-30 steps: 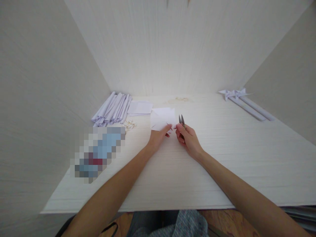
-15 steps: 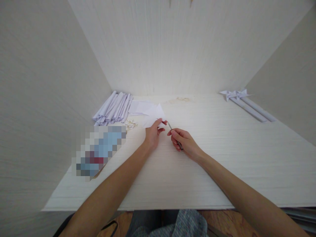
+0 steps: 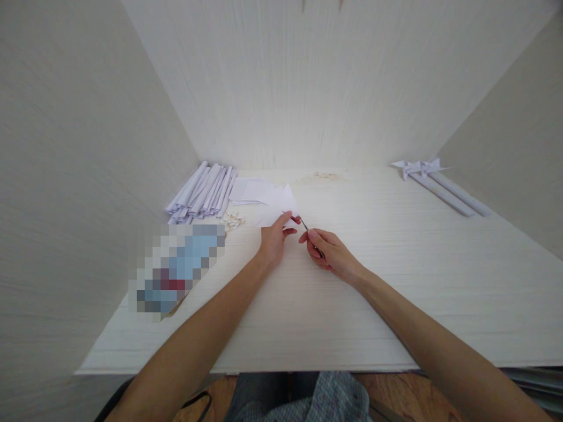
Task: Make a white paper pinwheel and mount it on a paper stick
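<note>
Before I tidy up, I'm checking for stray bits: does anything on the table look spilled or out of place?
Slightly: small pale bits lie scattered near the paper rolls, and a fainter scatter sits near the back wall. Both look loose, unlike the pinwheels laid side by side. The pixelated item can't be judged.

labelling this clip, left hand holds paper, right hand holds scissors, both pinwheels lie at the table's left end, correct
Wrong end: the head view shows both pinwheels at the right end of the table. The left hand holds paper, the right hand scissors.
</note>
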### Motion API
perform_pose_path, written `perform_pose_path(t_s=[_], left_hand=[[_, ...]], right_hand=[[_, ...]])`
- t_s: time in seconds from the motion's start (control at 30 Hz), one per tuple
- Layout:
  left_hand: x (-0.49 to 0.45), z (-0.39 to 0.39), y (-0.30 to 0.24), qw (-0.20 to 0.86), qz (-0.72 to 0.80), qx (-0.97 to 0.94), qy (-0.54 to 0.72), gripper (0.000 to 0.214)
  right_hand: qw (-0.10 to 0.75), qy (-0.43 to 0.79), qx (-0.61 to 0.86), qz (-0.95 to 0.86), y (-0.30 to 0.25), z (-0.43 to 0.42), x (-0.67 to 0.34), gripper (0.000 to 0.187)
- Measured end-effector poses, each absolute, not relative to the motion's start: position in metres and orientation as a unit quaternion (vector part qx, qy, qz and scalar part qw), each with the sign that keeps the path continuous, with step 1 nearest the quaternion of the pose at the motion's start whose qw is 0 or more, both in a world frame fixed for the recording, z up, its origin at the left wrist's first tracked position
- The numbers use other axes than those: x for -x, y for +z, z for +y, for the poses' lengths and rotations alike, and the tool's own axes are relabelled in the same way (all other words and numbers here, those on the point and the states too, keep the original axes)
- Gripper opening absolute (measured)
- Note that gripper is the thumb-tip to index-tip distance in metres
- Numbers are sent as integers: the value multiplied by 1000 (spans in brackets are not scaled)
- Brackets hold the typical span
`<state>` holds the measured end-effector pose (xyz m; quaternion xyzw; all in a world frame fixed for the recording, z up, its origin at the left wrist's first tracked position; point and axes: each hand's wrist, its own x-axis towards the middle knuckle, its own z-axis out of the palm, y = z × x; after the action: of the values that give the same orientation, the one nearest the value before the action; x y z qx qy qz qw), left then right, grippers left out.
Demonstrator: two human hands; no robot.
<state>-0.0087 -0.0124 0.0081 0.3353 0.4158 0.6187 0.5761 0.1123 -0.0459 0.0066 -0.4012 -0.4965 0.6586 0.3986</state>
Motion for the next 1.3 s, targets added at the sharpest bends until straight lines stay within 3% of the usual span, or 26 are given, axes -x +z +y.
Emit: perform_pose_path(t_s=[1.3], left_hand=[[7, -14, 7, 585, 395, -357, 612, 12]], right_hand=[[390, 646, 433, -493, 8, -44, -110, 32]])
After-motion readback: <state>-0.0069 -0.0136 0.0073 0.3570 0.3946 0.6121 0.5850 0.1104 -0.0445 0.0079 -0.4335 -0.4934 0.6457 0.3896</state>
